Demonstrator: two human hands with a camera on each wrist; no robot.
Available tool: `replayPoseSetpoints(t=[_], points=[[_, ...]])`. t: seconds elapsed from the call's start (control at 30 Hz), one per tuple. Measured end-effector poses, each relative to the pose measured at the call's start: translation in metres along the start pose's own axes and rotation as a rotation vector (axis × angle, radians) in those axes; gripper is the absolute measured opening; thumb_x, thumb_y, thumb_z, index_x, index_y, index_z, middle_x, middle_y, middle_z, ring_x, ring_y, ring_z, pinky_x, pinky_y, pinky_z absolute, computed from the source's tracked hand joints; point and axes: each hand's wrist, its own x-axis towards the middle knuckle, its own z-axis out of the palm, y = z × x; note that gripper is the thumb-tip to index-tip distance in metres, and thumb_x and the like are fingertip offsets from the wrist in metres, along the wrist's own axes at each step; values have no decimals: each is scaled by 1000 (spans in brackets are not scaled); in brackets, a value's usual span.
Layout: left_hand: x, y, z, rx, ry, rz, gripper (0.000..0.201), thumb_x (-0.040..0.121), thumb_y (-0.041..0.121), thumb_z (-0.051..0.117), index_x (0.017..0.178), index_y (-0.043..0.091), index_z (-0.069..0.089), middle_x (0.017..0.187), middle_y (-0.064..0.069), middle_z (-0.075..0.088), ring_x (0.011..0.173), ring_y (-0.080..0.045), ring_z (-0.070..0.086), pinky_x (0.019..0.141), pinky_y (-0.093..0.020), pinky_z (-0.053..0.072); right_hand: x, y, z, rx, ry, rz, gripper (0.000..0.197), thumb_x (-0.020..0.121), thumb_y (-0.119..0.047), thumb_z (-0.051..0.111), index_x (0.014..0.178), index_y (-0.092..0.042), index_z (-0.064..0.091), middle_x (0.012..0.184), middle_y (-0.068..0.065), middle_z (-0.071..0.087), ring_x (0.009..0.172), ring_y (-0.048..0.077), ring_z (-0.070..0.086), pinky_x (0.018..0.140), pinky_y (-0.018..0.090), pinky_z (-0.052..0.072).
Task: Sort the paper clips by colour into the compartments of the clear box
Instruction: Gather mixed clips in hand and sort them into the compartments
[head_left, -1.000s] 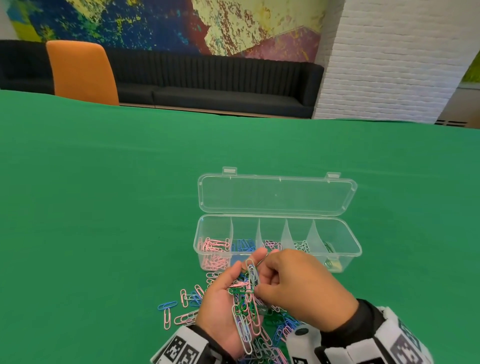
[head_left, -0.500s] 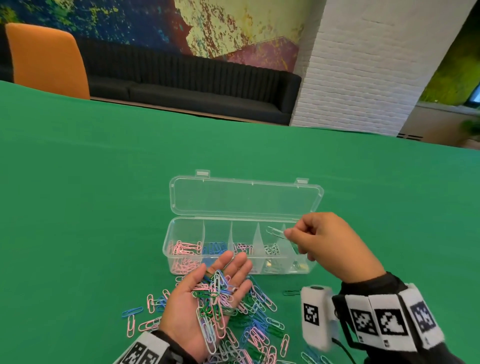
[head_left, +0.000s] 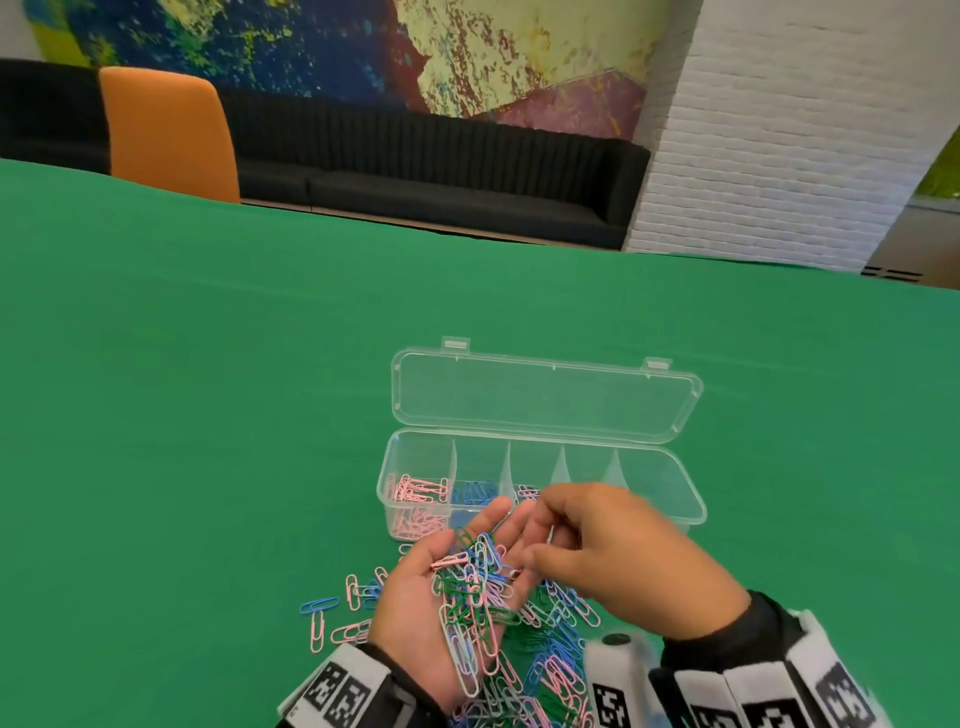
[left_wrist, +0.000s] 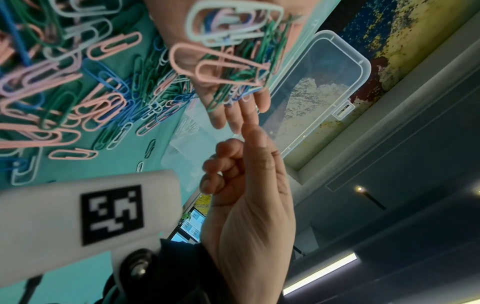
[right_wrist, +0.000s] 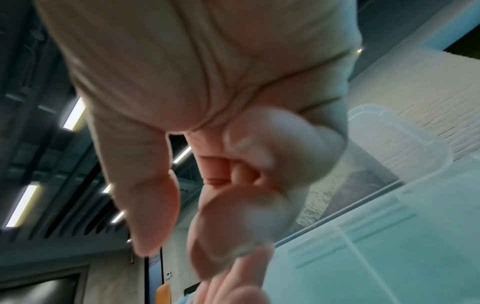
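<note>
The left hand (head_left: 441, 613) lies palm up with its fingers nearly straight, its grip slack, carrying a loose bunch of paper clips (head_left: 470, 587) in pink, green, blue and white. The right hand (head_left: 618, 561) hovers over those fingertips with its fingers curled inward; whether its grip pinches a clip cannot be told (the right wrist view is blurred, and the left wrist view shows only curled fingers (left_wrist: 221, 164) with nothing plainly between them). Under both hands a scattered heap of clips (head_left: 550, 654) lies on the green counter (head_left: 208, 415). Just beyond the hands stands the clear box (head_left: 691, 499), its lid (head_left: 545, 395) folded back flat. It has 5 compartments: pink clips (head_left: 418, 491) fill the leftmost, blue clips (head_left: 475, 491) the next, and a few more show in the 3rd. Past the counter's far edge stand an orange chair (head_left: 166, 130) and a black sofa (head_left: 441, 171).
</note>
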Motion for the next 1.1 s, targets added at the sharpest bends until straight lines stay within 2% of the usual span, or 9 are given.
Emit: replayPoseSetpoints(t=[0.13,0.3,0.37,0.5,0.87,0.93,1.0,1.07,1.1], points=[[-2,1,0,-5,-56,-13,54,54,-3,72,107,-10,65,114,-29,62,79,-38,69,57,-45,58,-1,-8,7,5,-43,-39,9,82,-20,61,76,-24,57,64,-13,67,56,-6,52,56,11,35],[-2,0,4,-21,-44,16,41,75,11,49,106,-12,63,105,-29,65,78,-37,70,53,-44,57,0,-9,14,-47,20,-54,6,79,-19,61,74,-20,58,62,-16,63,57,0,52,57,12,36],[-2,-1,4,0,-49,9,40,78,15,45,99,-11,67,96,-29,67,74,-37,70,54,-42,58,-1,-11,14,-33,34,-80,5,78,-16,61,80,-19,58,64,-26,60,60,3,52,60,14,39],[-3,-3,5,35,2,-13,48,83,27,41,66,-8,69,71,-27,64,51,-33,64,47,-36,55,-1,-12,14,-74,24,-155,25,78,-14,58,96,-31,56,66,-7,57,68,7,52,72,26,45],[3,-3,-4,90,-56,-5,47,81,31,40,94,-5,66,86,-22,64,67,-33,64,60,-36,55,0,-9,15,-145,0,-176,12,78,-20,59,81,-28,50,63,-8,48,59,4,42,66,26,41],[1,-4,0,76,-69,1,48,81,29,40,91,-7,70,86,-26,66,67,-36,67,59,-41,56,1,-9,14,-150,-1,-174,10,79,-20,59,77,-26,51,61,-12,50,58,2,43,64,21,39],[-1,-3,2,49,-76,14,48,81,26,40,89,-10,70,87,-30,67,65,-39,68,53,-45,57,1,-8,12,-159,-8,-167,9,81,-19,59,75,-24,53,65,-30,54,57,-1,44,58,13,34],[0,-3,1,48,-83,8,50,81,26,40,99,-11,68,99,-32,65,72,-41,68,55,-46,58,1,-6,9,-172,-9,-156,12,82,-19,59,72,-24,53,68,-50,44,59,-3,47,56,11,35],[0,-2,0,49,-84,6,50,81,26,40,103,-10,66,106,-32,64,75,-40,68,58,-45,57,1,-5,8,-172,-4,-153,15,82,-20,59,70,-25,52,68,-49,45,60,-4,48,57,11,36]])
